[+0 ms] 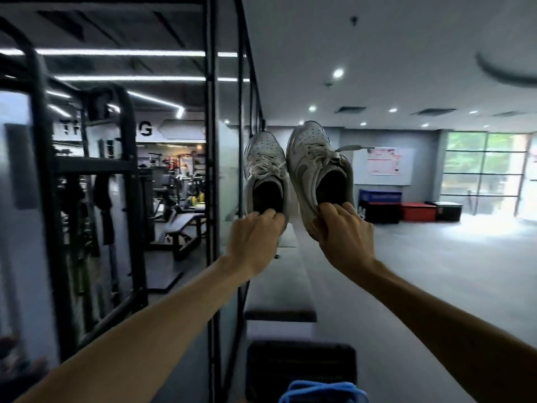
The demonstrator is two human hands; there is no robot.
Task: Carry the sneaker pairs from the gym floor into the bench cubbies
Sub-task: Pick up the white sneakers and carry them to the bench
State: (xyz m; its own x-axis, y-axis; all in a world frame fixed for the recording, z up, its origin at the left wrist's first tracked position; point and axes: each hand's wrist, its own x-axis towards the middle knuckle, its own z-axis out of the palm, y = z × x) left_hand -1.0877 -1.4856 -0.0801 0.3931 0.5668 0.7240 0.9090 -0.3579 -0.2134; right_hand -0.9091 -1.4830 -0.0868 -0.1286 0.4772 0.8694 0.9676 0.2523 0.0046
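Fingers of each hand pinch a white sneaker above a seemingly grey bench.

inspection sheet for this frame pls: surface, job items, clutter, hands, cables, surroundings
Surface: grey bench runs along the glass wall; cubbies not visible.
Job's things: white sneaker pair, left sneaker, right sneaker, both held up in the air.
Clutter: blue item at bottom edge, unclear what.
Hands: left hand and right hand each grip a heel.
Cables: nothing seen.
Surroundings: black rack on the left, red box far right.
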